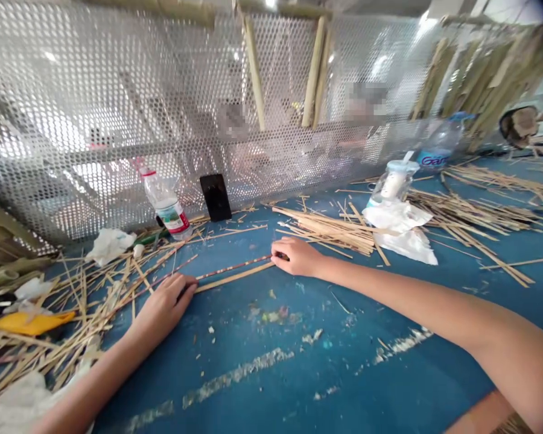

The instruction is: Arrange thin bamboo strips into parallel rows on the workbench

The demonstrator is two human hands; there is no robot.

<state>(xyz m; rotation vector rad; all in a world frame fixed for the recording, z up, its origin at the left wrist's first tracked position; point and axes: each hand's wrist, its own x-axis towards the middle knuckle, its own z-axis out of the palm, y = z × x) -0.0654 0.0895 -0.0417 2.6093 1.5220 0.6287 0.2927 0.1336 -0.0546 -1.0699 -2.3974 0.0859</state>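
Note:
Two thin strips run side by side between my hands, just above the blue tabletop: a pale bamboo strip [238, 277] and a darker, reddish-brown mottled strip [238, 266]. My right hand [296, 256] has its fingers curled round their right ends in a pinch. Toward the left ends, my left hand [169, 296] is low on the table, thumb and fingers closed over the strips. The exact grip under the left fingers is hidden. Beyond the right hand lies a loose pile of split bamboo strips [330, 229].
A perforated metal screen [172, 78] borders the back, with a black phone [216, 197] leaning on it. Nearby stand a plastic bottle [169, 208], a lidded cup [391, 181] and a large water bottle [441, 144]. Crumpled tissue [402, 226] and scattered strips [99, 301] lie about the blue table [262, 367].

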